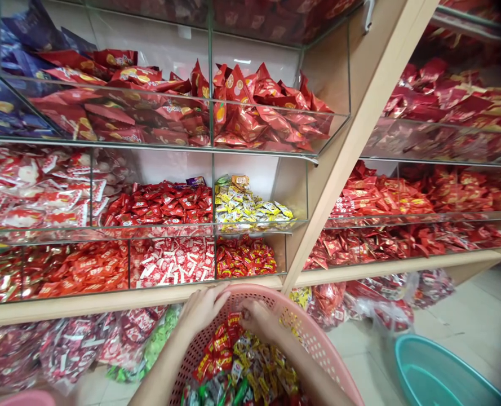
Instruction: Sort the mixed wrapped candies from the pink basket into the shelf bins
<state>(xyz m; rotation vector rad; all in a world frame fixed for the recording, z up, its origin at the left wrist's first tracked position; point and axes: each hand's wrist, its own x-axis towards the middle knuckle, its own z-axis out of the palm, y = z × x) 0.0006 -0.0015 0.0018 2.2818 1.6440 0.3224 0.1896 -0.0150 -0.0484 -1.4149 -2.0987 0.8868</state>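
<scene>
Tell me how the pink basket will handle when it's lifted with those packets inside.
The pink perforated plastic basket will probably feel light for its size, since the small wrapped packets look light. Its thin mesh wall seems likely to flex, so it may bow near the left hand at the rim. Loose packets could shift if it tilts.

The one head-worn view looks forward and down from above the person's fingers (216, 294), with the forearms (159, 378) entering from the bottom edge and the fingers sitting just below the centre of the frame. The pink plastic basket (307, 327) lies directly beneath the fingers, nearest the camera. Close beyond the fingers, the glass-fronted display shelves (85, 304) fill the view, and the tiled floor (360, 366) shows down to their right.
</scene>
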